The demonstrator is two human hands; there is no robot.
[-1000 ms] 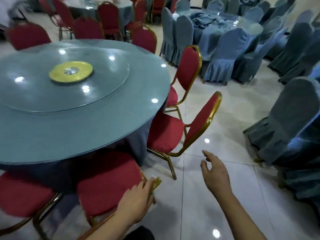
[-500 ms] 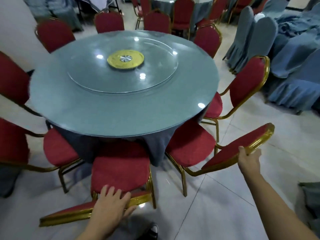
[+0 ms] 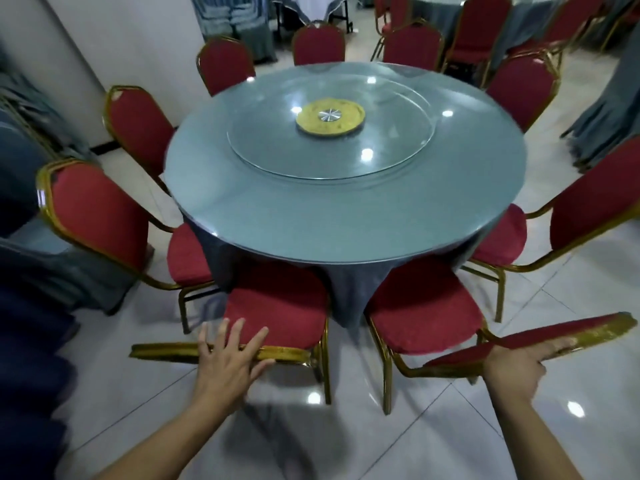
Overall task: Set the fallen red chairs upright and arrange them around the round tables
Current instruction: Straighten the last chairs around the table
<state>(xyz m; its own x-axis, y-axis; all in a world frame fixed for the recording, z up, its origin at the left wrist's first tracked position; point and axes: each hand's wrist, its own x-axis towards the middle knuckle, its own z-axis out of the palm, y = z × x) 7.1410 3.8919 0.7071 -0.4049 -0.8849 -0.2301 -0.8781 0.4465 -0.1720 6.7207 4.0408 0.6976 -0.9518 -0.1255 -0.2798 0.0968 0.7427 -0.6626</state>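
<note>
A round table with a grey-blue cloth and a glass turntable stands ahead, ringed by upright red chairs with gold frames. Two of them sit at the near edge, seats tucked under the cloth. My left hand lies flat on the top rail of the near-left chair, fingers spread over it and thumb along its near side. My right hand grips the top rail of the near-right chair, index finger stretched along the gold edge.
More red chairs stand at the left and the right of the table. A white wall is at the back left. Grey-covered chairs crowd the left side. Another table with red chairs is behind. Glossy tiled floor lies below me.
My right hand has reached out and taken hold of the near-right chair's backrest. My left hand has stayed on the near-left chair. The view has swung to face the table squarely.
</note>
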